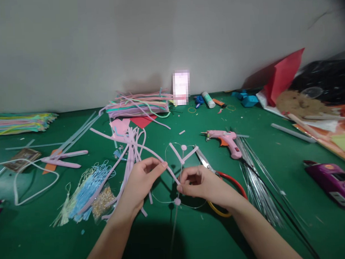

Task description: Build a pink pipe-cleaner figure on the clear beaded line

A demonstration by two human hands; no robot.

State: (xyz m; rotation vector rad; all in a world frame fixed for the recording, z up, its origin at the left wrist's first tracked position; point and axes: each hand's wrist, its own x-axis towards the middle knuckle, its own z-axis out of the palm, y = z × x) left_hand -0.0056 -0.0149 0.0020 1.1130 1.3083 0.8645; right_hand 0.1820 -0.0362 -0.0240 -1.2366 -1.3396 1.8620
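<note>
Between my two hands stretches a lilac pipe cleaner (172, 174), sloping down to the right. My left hand (143, 179) pinches it with thumb and forefinger. The fingertips of my right hand (201, 185) close on its lower right end. Under the hands is a thin wire frame (192, 207) of two loops with a long stem. A lilac V-shaped piece (179, 155) lies at its upper loop, near a small lilac disc (183, 147). Another lilac disc (177, 201) sits at the lower loop. Scissors (233, 182) with red and yellow handles lie partly behind my right hand.
Loose lilac pipe cleaners (129, 150) lie left, beyond blue tassels (88, 196) and a bead bag (103, 201). A pink glue gun (222, 136) and silver wires (257, 183) are right. A pipe-cleaner bundle (140, 105) lies by the wall. A purple device (332, 182) sits far right.
</note>
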